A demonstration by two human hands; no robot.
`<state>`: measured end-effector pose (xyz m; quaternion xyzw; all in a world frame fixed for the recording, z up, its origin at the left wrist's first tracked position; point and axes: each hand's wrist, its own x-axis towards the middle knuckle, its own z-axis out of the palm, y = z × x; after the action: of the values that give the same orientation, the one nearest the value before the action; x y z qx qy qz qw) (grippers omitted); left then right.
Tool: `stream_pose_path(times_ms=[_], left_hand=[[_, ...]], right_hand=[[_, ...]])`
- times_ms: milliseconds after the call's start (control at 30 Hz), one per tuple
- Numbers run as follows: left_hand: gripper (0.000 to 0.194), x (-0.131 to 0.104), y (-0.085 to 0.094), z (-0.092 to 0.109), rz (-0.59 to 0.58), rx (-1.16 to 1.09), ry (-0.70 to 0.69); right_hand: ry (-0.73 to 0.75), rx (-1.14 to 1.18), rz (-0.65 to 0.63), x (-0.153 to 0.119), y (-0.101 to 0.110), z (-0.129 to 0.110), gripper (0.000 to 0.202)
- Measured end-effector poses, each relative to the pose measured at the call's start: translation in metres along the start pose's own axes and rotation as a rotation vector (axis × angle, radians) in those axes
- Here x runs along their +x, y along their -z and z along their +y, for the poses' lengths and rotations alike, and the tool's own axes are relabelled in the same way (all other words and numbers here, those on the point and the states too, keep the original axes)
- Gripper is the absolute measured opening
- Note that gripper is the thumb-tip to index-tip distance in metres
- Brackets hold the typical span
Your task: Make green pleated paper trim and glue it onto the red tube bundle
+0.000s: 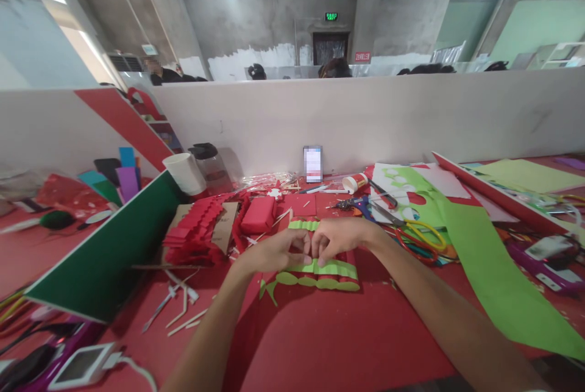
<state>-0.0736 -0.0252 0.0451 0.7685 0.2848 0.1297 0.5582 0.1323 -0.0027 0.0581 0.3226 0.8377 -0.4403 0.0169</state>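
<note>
Before me lies a red paper piece [350, 257] with ridges, like rolled tubes side by side. A light green paper strip [342, 269] crosses it near the front, following the ridges. Round green paper pieces [307, 281] line its front end. My left hand [287, 250] has its fingers curled, with the tips pressed on the strip around its middle. Close beside it, my right hand [339, 236] is closed too, thumb and fingertips pinching down at the same strip. Another green band [303, 225] runs across the back, partly covered by my hands.
Scissors [423, 235] and a green paper sheet [493, 282] lie to the right. A red box [258, 214], pleated red paper [194, 230] and wooden sticks [187, 325] are left. A green board [114, 252] leans there. A phone [313, 164] stands against the partition [388, 117].
</note>
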Motion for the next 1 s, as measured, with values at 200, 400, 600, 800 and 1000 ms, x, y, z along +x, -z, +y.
stream_pose_path(times_ms=[200,400,600,800,1000], left_hand=[[0.034,0.0019,-0.0011,-0.0047,0.027,-0.016,-0.001],[0.032,0.0011,-0.0008,-0.0024,0.019,-0.004,-0.009],[0.031,0.0014,-0.0002,-0.0041,0.031,0.002,-0.009],[0.029,0.0026,-0.0007,-0.0061,0.020,0.009,-0.027],[0.028,0.0028,-0.0013,-0.0070,0.032,0.031,-0.023]], right_hand=[[-0.038,-0.052,0.006,0.0001,0.0006,-0.0023,0.035],[-0.029,-0.030,-0.011,0.0003,-0.0010,0.0000,0.032],[-0.041,-0.036,-0.032,0.0007,-0.0026,0.0006,0.034],[-0.019,-0.077,-0.005,-0.0017,-0.0046,-0.0006,0.029],[-0.028,-0.099,-0.028,-0.0008,-0.0040,-0.0010,0.031]])
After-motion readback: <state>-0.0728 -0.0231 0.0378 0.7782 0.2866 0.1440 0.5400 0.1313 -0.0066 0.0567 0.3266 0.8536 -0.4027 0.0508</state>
